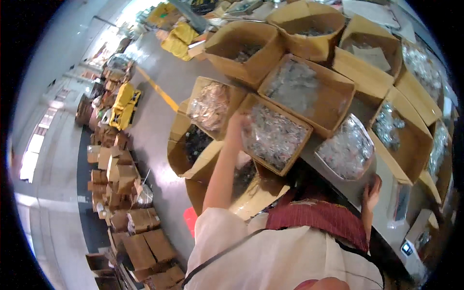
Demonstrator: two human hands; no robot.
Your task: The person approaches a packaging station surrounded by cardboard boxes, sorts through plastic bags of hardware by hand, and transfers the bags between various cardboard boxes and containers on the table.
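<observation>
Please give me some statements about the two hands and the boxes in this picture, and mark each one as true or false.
1. The left hand reaches into a cardboard box of clear plastic bags. True.
2. The right hand holds a yellow tool. False: it rests at the table edge and holds nothing visible.
3. Several open cardboard boxes stand side by side on the table. True.
4. The floor on the left is carpeted in green. False: it is grey, with a yellow line.
</observation>
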